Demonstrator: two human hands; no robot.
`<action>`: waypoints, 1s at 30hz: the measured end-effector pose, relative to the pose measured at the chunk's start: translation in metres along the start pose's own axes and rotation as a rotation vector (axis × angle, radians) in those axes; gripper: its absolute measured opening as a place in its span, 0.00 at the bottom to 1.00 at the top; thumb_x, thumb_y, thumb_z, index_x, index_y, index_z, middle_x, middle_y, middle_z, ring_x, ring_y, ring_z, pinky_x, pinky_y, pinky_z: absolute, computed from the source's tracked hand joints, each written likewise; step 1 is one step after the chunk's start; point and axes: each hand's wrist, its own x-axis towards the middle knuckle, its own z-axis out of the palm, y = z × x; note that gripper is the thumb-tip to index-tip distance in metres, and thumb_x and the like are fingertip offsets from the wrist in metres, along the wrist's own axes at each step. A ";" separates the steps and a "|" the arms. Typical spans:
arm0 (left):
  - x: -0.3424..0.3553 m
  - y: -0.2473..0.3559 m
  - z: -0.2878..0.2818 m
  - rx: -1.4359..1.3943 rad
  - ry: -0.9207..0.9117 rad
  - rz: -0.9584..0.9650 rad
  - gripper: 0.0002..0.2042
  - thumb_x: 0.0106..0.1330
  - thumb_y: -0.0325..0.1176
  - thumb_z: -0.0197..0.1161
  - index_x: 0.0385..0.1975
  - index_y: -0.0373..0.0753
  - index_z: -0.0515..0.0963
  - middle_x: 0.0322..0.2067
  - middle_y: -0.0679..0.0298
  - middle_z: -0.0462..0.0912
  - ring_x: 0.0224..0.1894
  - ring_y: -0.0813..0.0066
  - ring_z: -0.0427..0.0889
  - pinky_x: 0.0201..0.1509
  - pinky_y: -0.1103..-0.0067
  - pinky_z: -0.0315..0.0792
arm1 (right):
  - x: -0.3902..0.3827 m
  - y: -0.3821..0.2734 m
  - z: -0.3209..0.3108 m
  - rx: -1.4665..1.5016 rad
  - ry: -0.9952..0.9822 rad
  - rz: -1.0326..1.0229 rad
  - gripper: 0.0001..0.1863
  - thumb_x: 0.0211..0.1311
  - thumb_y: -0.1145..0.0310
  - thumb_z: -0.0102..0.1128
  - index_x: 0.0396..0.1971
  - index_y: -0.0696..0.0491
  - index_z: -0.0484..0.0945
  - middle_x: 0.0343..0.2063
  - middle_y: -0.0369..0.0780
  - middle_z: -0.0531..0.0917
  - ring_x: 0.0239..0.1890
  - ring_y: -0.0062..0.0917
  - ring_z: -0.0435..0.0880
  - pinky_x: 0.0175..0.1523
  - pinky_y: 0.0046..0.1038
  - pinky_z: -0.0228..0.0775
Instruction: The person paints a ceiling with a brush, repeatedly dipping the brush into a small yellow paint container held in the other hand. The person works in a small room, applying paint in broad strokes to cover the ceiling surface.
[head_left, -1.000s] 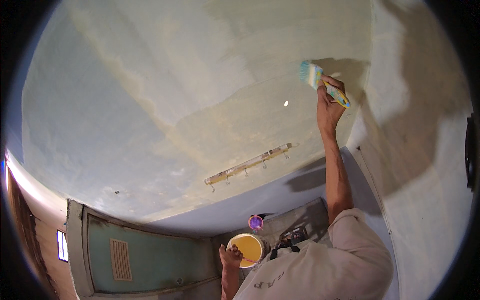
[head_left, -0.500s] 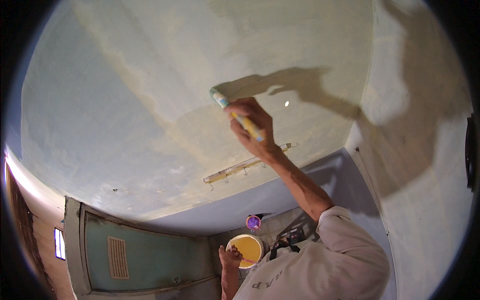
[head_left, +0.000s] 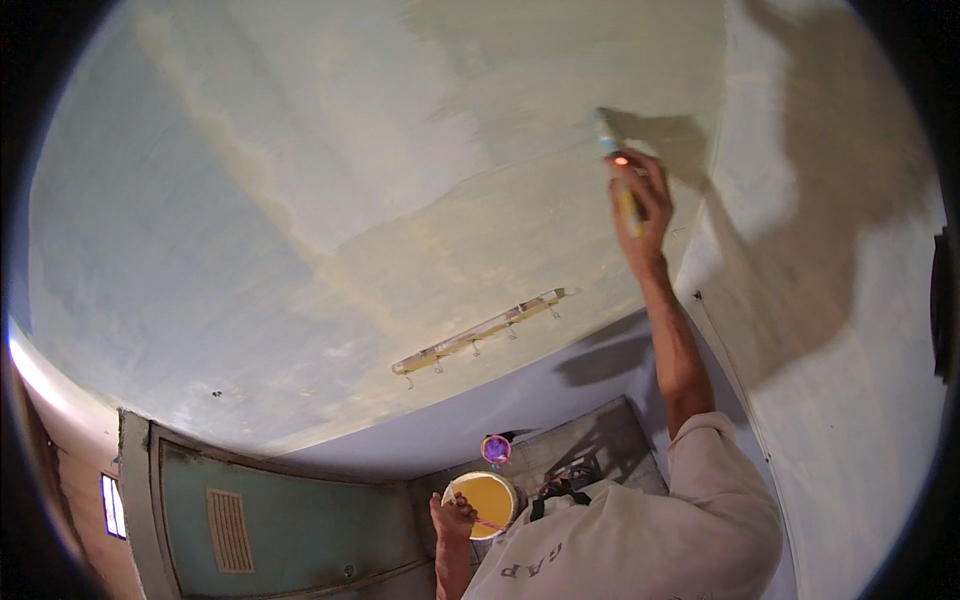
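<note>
My right hand (head_left: pixel 640 205) is raised to the wall, wrapped around a paintbrush (head_left: pixel 629 212) with a yellow handle. The brush tip meets the painted wall (head_left: pixel 380 150) at the upper right, near the corner, beside its own shadow. Low in front of my body, my left hand (head_left: pixel 455 515) is closed at a bucket of yellow paint (head_left: pixel 485 492). A thin pinkish handle (head_left: pixel 490 524) runs from its fingers across the bucket's opening. Patches of pale blue, white and yellowish green cover the wall.
A hook rail (head_left: pixel 480 333) is fixed low on the wall. Beyond the paint bucket, a small purple container (head_left: pixel 496 449) stands on the tiled floor. A green door (head_left: pixel 290 510) with a vent is at lower left. The side wall (head_left: pixel 830 400) rises on the right.
My right hand has swept the brush rightward and slightly up along the wall, toward the corner. My left hand keeps its place at the bucket. The whole view has shifted slightly.
</note>
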 end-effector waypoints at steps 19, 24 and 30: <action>-0.004 -0.001 0.000 -0.019 0.037 -0.016 0.30 0.71 0.63 0.42 0.35 0.38 0.75 0.21 0.66 0.73 0.21 0.69 0.69 0.28 0.70 0.65 | 0.023 0.056 -0.028 0.177 0.187 0.592 0.09 0.67 0.75 0.63 0.45 0.55 0.82 0.44 0.39 0.84 0.46 0.24 0.83 0.53 0.31 0.77; -0.006 -0.005 0.005 0.005 0.038 -0.029 0.29 0.71 0.62 0.42 0.34 0.38 0.74 0.21 0.66 0.72 0.21 0.70 0.68 0.28 0.70 0.63 | 0.031 0.047 -0.008 -0.042 0.247 0.185 0.13 0.58 0.80 0.64 0.43 0.53 0.82 0.41 0.41 0.84 0.46 0.33 0.84 0.51 0.33 0.76; -0.001 -0.007 0.003 -0.008 -0.003 -0.026 0.28 0.71 0.62 0.43 0.33 0.39 0.74 0.21 0.67 0.71 0.20 0.70 0.67 0.28 0.71 0.63 | 0.019 -0.051 0.041 0.183 0.020 0.070 0.16 0.54 0.79 0.68 0.43 0.48 0.82 0.40 0.39 0.85 0.45 0.36 0.84 0.47 0.35 0.78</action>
